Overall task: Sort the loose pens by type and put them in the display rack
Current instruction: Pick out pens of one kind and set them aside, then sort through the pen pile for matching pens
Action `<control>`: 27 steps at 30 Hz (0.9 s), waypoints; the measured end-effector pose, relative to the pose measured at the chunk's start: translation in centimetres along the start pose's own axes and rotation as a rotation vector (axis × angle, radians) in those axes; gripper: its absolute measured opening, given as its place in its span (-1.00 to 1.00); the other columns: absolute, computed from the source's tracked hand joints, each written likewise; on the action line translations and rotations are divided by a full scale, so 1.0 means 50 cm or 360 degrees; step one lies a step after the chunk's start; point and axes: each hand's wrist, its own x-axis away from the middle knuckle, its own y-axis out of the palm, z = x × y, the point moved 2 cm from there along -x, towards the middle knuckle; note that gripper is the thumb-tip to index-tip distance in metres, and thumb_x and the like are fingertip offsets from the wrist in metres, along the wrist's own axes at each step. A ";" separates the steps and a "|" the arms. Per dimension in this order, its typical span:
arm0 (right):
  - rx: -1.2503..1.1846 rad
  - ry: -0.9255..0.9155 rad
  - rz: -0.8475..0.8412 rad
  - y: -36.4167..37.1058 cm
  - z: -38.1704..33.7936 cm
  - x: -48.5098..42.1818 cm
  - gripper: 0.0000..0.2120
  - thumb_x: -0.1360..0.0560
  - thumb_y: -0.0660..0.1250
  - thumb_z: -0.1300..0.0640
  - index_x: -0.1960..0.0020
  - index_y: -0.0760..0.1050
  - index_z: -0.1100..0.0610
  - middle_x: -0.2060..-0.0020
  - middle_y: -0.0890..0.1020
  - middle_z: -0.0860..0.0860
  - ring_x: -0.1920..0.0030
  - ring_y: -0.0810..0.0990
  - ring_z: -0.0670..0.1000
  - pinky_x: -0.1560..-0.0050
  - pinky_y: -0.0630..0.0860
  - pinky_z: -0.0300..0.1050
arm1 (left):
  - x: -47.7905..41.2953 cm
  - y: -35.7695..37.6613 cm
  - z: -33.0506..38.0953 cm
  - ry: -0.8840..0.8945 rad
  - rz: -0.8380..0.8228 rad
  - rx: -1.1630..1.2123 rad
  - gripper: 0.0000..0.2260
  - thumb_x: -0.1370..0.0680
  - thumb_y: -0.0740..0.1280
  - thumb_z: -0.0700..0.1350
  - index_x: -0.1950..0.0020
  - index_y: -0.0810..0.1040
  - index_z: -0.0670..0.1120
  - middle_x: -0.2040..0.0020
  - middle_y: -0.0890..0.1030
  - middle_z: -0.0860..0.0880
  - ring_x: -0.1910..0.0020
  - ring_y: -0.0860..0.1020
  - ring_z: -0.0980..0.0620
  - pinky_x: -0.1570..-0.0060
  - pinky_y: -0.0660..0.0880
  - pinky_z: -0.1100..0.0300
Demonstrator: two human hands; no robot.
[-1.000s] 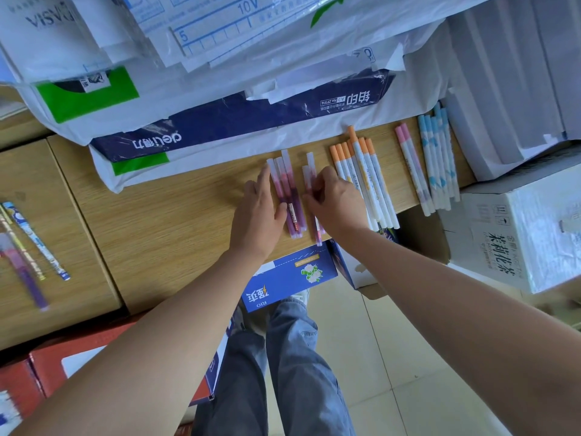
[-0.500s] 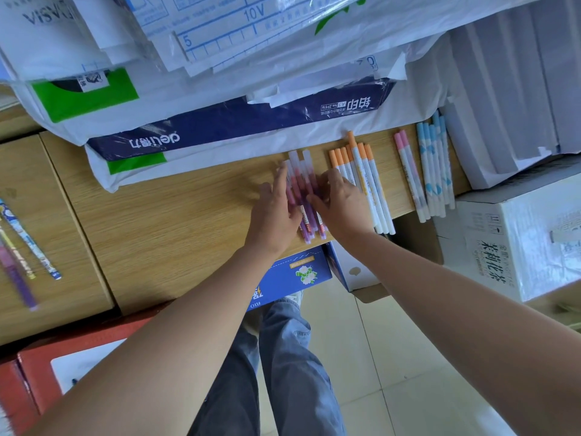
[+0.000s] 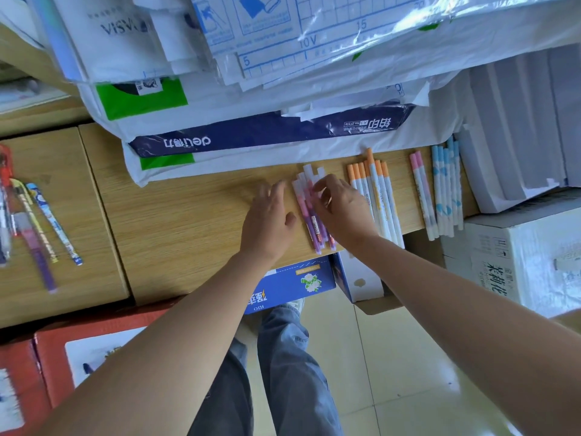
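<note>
Purple pens (image 3: 305, 212) are now one tight bunch near the desk's (image 3: 188, 221) front edge. A sec ago they lay spread w/ gaps, both my hands squeezing them together. My left hand (image 3: 267, 215) has since come off and lies flat & relaxed just beside the bunch, holding nothing. My right hand (image 3: 341, 209) stays on top, fingers curled round the bunch's upper part. So this type looks sorted, like the orange pens (image 3: 382, 196), pink pens (image 3: 423, 190) & blue pens (image 3: 446, 184) in their own rows to the right; racking not started yet. Rack isn't in view. My right palm hides part of the bunch, so I can't count it. Odd pens (image 3: 41, 221) far left are blurred, types unclear.
</note>
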 end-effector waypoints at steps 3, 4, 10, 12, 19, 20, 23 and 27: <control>-0.0111 -0.0167 -0.0134 0.017 -0.062 -0.013 -0.87 -0.53 0.32 0.14 -0.03 0.51 0.17 0.23 0.55 -0.06 0.31 0.51 -0.05 0.22 0.54 -0.03 | 0.016 -0.035 -0.040 -0.0009 0.0077 -0.0114 -0.70 -0.56 0.26 -0.17 -0.29 0.47 -0.13 -0.18 0.44 -0.11 -0.17 0.45 -0.08 -0.09 0.39 0.13; -0.0118 -0.0189 -0.0184 0.027 -0.084 -0.015 -0.88 -0.52 0.32 0.14 -0.03 0.52 0.16 0.25 0.55 -0.07 0.31 0.51 -0.06 0.21 0.54 -0.03 | 0.025 -0.049 -0.058 -0.0001 0.0105 -0.0135 -0.72 -0.56 0.26 -0.16 -0.26 0.51 -0.10 -0.16 0.46 -0.09 -0.17 0.45 -0.06 -0.11 0.38 0.13; -0.0124 -0.0367 -0.0363 0.120 -0.249 -0.005 -0.89 -0.53 0.31 0.11 -0.01 0.54 0.13 0.28 0.55 -0.07 0.32 0.52 -0.01 0.23 0.53 0.01 | 0.106 -0.164 -0.214 -0.0095 0.0374 -0.0145 -0.81 -0.51 0.30 -0.21 -0.08 0.60 -0.04 -0.04 0.56 -0.04 -0.06 0.50 -0.07 -0.08 0.42 0.06; -0.0116 -0.0392 -0.0405 0.162 -0.311 0.002 -0.89 -0.54 0.29 0.08 0.00 0.53 0.09 0.28 0.55 -0.09 0.30 0.53 -0.01 0.23 0.54 0.00 | 0.138 -0.206 -0.281 -0.0146 0.0463 -0.0150 -0.81 -0.49 0.30 -0.23 -0.04 0.61 -0.05 -0.02 0.56 -0.04 -0.05 0.50 -0.08 -0.05 0.44 0.04; -0.0131 -0.0347 -0.0506 0.353 -0.525 0.030 -0.87 -0.52 0.31 0.15 -0.05 0.52 0.11 0.28 0.53 -0.06 0.26 0.50 -0.01 0.13 0.53 0.01 | 0.241 -0.331 -0.547 -0.0280 0.0635 -0.0234 -0.78 -0.42 0.31 -0.24 -0.04 0.57 -0.06 -0.08 0.53 -0.08 -0.14 0.48 -0.15 -0.08 0.43 -0.02; -0.0120 -0.0333 -0.0505 0.384 -0.552 0.034 -0.84 -0.51 0.32 0.17 -0.08 0.51 0.13 0.24 0.53 -0.03 0.24 0.51 0.01 0.10 0.53 0.02 | 0.257 -0.343 -0.583 -0.0290 0.0617 -0.0244 -0.74 -0.41 0.33 -0.24 -0.09 0.55 -0.07 -0.15 0.52 -0.11 -0.20 0.46 -0.17 -0.11 0.43 -0.05; -0.0069 -0.0218 -0.0448 0.470 -0.617 0.039 -0.68 -0.49 0.33 0.23 -0.23 0.42 0.22 0.00 0.54 0.15 0.07 0.54 0.15 0.03 0.49 0.00 | 0.293 -0.371 -0.688 -0.0312 0.0423 -0.0339 -0.58 -0.44 0.33 -0.20 -0.31 0.46 -0.08 -0.40 0.39 -0.13 -0.40 0.32 -0.17 -0.30 0.35 -0.07; 0.0144 -0.0052 -0.0251 0.549 -0.663 0.035 -0.62 -0.49 0.30 0.20 -0.29 0.37 0.17 -0.14 0.44 0.18 -0.03 0.51 0.25 0.10 0.50 0.02 | 0.320 -0.390 -0.776 -0.0226 0.0174 -0.0355 -0.46 -0.53 0.27 -0.14 -0.51 0.24 -0.01 -0.53 0.21 -0.10 -0.53 0.11 -0.13 -0.44 0.17 -0.01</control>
